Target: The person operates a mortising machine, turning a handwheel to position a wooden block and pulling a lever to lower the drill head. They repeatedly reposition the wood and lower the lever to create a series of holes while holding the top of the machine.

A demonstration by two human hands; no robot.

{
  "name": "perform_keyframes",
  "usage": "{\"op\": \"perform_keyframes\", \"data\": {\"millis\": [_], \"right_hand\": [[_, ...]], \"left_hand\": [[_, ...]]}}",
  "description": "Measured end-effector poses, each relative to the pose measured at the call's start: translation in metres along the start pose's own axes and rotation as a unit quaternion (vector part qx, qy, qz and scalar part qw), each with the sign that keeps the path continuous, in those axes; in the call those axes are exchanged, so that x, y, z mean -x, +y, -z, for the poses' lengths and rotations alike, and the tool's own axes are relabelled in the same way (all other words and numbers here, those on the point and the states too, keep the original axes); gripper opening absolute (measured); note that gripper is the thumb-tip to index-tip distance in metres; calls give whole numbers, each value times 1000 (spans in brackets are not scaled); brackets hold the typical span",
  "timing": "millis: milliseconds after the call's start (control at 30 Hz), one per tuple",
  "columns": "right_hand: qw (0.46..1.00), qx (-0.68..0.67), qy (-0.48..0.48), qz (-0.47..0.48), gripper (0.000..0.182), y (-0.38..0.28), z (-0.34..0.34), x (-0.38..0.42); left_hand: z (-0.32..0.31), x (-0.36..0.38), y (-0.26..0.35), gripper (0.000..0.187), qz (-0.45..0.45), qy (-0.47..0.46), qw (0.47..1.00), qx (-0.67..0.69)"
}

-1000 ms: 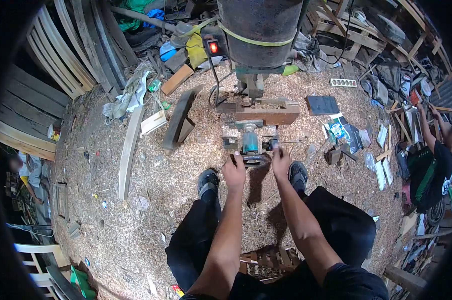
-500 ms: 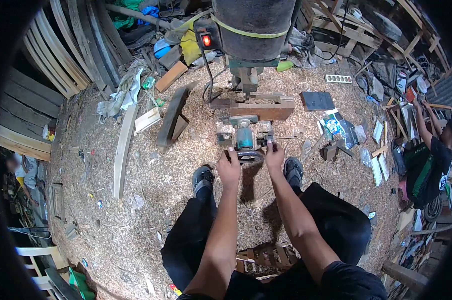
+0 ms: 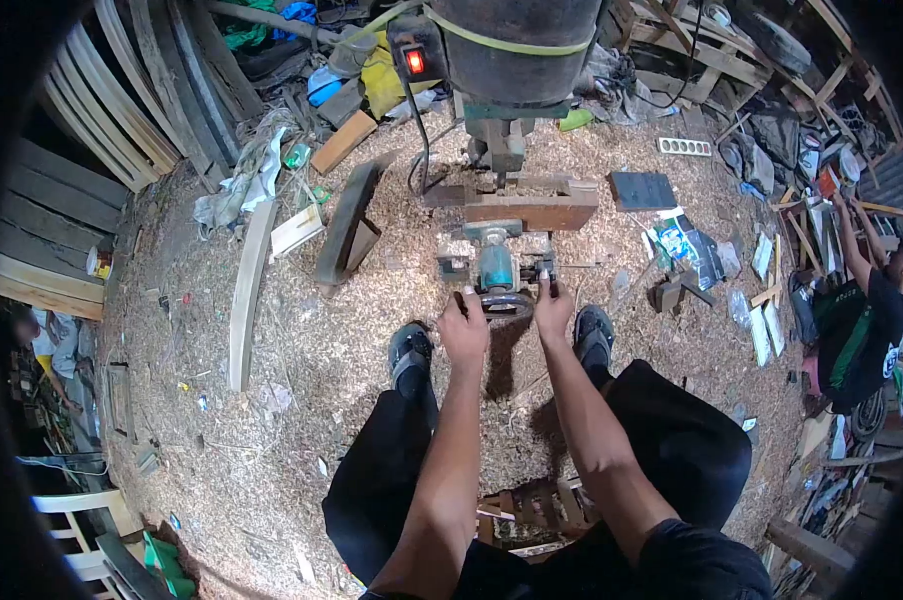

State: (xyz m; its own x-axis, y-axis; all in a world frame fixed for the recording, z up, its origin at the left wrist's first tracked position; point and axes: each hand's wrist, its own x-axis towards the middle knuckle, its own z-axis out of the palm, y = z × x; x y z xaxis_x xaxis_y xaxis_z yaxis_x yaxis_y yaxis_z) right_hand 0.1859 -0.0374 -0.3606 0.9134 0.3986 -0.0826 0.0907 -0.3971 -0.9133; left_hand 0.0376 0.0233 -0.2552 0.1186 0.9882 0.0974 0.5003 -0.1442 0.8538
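A dark metal handwheel point(image 3: 507, 306) sits at the front of a green vise-like clamp point(image 3: 497, 265). My left hand point(image 3: 463, 330) is closed at the wheel's left side, thumb up. At its right side my right hand point(image 3: 553, 315) is also closed, thumb beside a dark metal fitting; the fingers of both hands are partly hidden. Behind the clamp lies a reddish-brown wood block point(image 3: 532, 210) with a recess in its top. A drill-like machine head point(image 3: 507, 50) stands over the block, its bit point(image 3: 501, 180) pointing down at it. The red switch point(image 3: 416, 62) is lit.
Wood shavings cover the floor. Nearby are a dark beam point(image 3: 350, 225), a pale curved plank point(image 3: 252, 300), a black block point(image 3: 643, 191) and a power strip point(image 3: 685, 147). Another person point(image 3: 862, 310) works at right; a further person point(image 3: 57, 345) is at far left.
The whole view has shifted slightly, so the scene sits a little further right. Both hands keep about the same place at the wheel. No clear turn of the wheel shows.
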Motion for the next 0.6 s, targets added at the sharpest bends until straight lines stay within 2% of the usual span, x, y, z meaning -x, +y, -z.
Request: {"op": "perform_keyframes", "data": {"millis": [33, 67, 100, 133, 167, 267, 300, 333, 400, 433, 500, 533, 567, 600], "right_hand": [[993, -103, -4, -50, 43, 9, -8, -2], [955, -245, -24, -163, 42, 19, -12, -6], [885, -379, -42, -267, 42, 24, -14, -14], [784, -502, -60, -360, 41, 14, -14, -19], [775, -473, -113, -403, 38, 5, -7, -24], [907, -310, -22, -285, 41, -14, 2, -13], [960, -236, -39, -148, 43, -10, 9, -19], [986, -155, -14, -59, 43, -6, 6, -16], [992, 13, 41, 119, 43, -8, 1, -4], [996, 34, 8, 84, 38, -2, 2, -9], [994, -84, 2, -74, 33, 23, -6, -26], [978, -140, -2, -152, 30, 24, -6, -30], [961, -206, -18, -182, 36, 25, -7, -31], [925, -281, -65, -247, 37, 19, -1, -29]], "left_hand": [[1, 0, 1, 39, 5, -8, 1000, 4], [2, 2, 1, 38, 8, -10, 1000, 10], [3, 2, 5, 38, 10, -10, 1000, 19], [3, 1, 5, 38, 10, -9, 1000, 28], [2, 0, 2, 38, 6, -11, 1000, 22], [2, 2, 5, 39, 16, 2, 1000, 15], [3, 1, 7, 39, 4, 2, 1000, 26], [4, 1, 9, 39, 8, 4, 1000, 20], [4, 2, 11, 40, 14, 5, 1000, 6], [3, 2, 11, 39, 13, 4, 1000, 9], [3, 1, 8, 39, 9, -1, 1000, 11], [2, 2, 6, 39, 10, -3, 1000, 16], [1, 1, 3, 39, 10, -5, 1000, 20], [1, 1, 2, 39, 8, -7, 1000, 25]]}}
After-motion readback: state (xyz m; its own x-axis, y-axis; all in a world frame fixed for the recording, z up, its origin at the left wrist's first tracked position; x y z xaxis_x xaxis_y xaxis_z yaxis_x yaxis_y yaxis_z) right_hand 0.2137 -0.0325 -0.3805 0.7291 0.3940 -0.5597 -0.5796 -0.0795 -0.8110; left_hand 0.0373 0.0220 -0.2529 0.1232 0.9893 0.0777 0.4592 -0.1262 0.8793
